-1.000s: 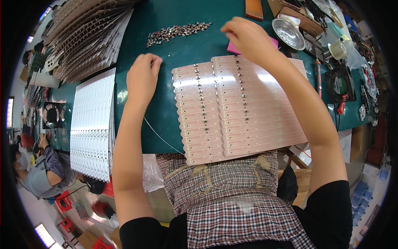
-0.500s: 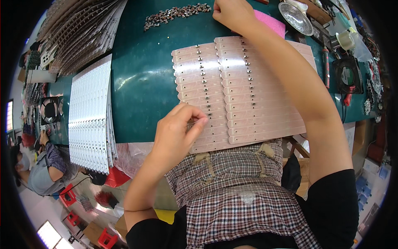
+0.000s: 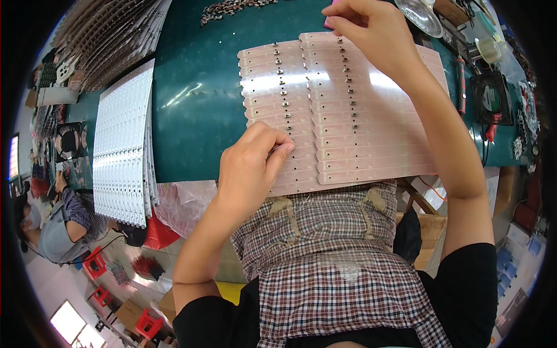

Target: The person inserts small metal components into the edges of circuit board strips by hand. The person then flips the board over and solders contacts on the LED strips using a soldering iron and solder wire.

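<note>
Two pinkish panels of joined scalloped strips, a left panel point(image 3: 270, 87) and a right panel point(image 3: 383, 133), lie side by side on the green table point(image 3: 200, 133). Small metallic components stand in a column down each one. At the left panel's lower part, my left hand point(image 3: 246, 168) is closed in a pinch beside its column; whatever its fingertips hold is too small to name. Above the right panel's far edge hovers my right hand point(image 3: 377, 35), thumb and fingers curled together, their grip unclear. It partly covers a pink foam piece point(image 3: 328, 23).
Loose components point(image 3: 232, 10) form a pile at the far edge. White strip boards point(image 3: 125, 139) and fanned brown boards point(image 3: 110, 46) stack up at left. A metal dish point(image 3: 419, 16), a screwdriver point(image 3: 460, 87) and a black fan point(image 3: 492, 101) lie right. Another person point(image 3: 67, 226) sits far left.
My right hand has drawn back from beside the component pile toward the right panel, its fingers now curled in view. My left hand stays pinched at the left panel. The whole view has shifted slightly.
</note>
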The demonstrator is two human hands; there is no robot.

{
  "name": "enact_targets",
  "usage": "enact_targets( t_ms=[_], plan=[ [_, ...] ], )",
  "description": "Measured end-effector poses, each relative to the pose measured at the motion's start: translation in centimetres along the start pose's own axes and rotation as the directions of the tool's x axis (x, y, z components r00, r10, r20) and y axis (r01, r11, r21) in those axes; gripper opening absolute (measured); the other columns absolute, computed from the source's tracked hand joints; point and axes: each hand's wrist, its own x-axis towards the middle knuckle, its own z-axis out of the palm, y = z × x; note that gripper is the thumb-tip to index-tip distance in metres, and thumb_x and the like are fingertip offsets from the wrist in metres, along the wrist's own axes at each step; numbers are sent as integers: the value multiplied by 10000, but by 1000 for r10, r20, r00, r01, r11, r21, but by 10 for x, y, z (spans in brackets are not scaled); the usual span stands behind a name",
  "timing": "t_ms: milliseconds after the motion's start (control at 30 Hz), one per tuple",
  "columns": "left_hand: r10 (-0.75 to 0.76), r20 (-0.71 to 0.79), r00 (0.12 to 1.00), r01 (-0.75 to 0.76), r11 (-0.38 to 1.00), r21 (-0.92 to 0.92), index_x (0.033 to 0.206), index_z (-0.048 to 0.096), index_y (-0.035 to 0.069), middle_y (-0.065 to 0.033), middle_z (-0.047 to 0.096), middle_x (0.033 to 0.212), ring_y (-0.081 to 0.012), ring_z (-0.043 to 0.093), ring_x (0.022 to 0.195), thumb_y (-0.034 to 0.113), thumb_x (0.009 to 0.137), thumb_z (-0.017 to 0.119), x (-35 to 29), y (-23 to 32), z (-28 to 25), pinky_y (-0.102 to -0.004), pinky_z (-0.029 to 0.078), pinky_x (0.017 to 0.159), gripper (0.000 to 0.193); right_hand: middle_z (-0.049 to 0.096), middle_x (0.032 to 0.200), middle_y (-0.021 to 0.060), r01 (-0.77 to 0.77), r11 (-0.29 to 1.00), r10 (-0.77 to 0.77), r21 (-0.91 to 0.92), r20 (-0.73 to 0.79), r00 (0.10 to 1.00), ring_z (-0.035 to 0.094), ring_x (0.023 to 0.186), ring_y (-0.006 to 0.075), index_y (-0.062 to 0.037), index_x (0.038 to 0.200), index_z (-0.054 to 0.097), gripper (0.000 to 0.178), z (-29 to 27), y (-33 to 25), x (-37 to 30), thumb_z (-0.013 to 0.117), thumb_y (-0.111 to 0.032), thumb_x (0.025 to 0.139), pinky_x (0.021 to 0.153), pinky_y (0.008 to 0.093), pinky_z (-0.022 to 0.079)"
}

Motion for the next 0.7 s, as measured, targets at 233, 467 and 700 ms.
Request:
enact_targets(
  t_ms=[233,467,700],
  plan=[
    [74,-37,997,-72,995,75,929,670,33,-78,626,852,-206,617,697,43,881,718,-1,-1,5,-309,488,613,69,718,947,24,38,998,-45,60,120,992,655,894,83,-11,1089,740,174,-27,23,-38,688,-65,932,829,231,519],
    [172,-95,981,-154,972,175,906,665,39,-79,633,867,-232,637,694,36,853,734,-5,-2,10,-335,505,594,87,733,957,47,63,995,-72,79,119,990,682,885,101,-6,1112,734,195,-46,17,-66,678,-24,926,822,234,540],
    [302,-128,944,-255,921,296,897,677,54,-69,641,871,-233,650,673,48,804,779,-8,-6,15,-323,515,555,138,731,910,42,-224,950,190,219,168,967,685,837,96,32,1018,727,131,-52,4,-97,694,-36,911,763,234,547]
  ],
)
